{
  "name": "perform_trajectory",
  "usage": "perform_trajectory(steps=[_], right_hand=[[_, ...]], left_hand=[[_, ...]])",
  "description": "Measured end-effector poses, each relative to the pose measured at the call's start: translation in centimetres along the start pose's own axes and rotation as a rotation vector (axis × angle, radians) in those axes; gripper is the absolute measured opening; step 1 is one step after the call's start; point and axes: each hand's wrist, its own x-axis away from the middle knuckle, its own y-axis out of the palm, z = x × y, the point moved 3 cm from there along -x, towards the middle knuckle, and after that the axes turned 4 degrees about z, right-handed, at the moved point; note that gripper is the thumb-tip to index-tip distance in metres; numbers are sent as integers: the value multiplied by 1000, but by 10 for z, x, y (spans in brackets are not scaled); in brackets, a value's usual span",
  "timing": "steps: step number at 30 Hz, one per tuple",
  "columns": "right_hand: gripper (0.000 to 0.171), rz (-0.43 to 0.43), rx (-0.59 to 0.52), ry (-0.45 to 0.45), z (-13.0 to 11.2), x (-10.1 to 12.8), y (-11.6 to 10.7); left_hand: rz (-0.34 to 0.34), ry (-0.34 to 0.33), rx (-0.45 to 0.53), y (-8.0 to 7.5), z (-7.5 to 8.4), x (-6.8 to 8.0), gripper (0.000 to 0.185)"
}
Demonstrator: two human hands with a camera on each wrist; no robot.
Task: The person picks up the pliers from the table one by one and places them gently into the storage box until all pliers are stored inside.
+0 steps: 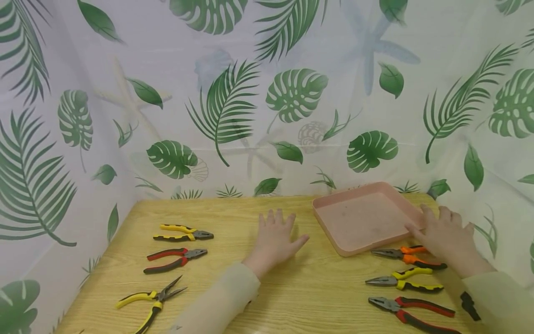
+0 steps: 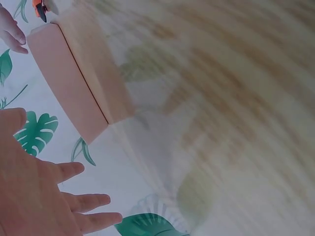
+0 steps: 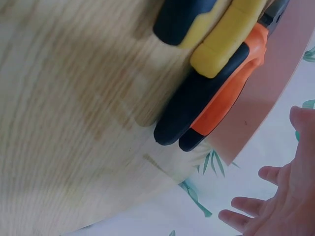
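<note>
A light wooden table [image 1: 292,297] with a yellowish grain stands inside a booth of white curtain [image 1: 258,93] printed with green palm and monstera leaves, which closes off the back and both sides. There is one pink tray [image 1: 333,206], square and shallow, at the far right part of the table, with nothing in it. Six pliers lie on the wood, three to each side. On the left: yellow-and-black pliers [image 1: 182,232] farthest back, red-and-black pliers [image 1: 175,259] in the middle, and long-nose pliers [image 1: 151,300] with yellow handles nearest, their jaws apart. On the right: orange-and-black pliers [image 1: 406,256] just beside the tray's near edge, yellow-handled pliers [image 1: 403,281] below them, and red-handled pliers [image 1: 410,311] nearest. The left hand [image 1: 276,241] lies flat on the table with fingers spread, gripping nothing, just left of the tray and apart from it. The right hand [image 1: 445,236] has relaxed, extended fingers resting at the tray's right near corner, holding nothing, with the orange-and-black pliers just under it. Both arms wear pale sleeves [image 1: 225,301].
</note>
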Motion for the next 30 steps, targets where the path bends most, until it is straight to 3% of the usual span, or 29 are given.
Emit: perform_trajectory(steps=[13, 21, 30], right_hand=[[85, 53, 55, -55, 10, -8, 3], [83, 62, 42, -57, 17, -14, 2], [85, 45, 43, -58, 24, -14, 11]], left_hand=[[-21, 9, -74, 10, 21, -13, 82], [-32, -9, -117, 14, 32, -25, 80], [-63, -12, -126, 19, 48, -27, 85]])
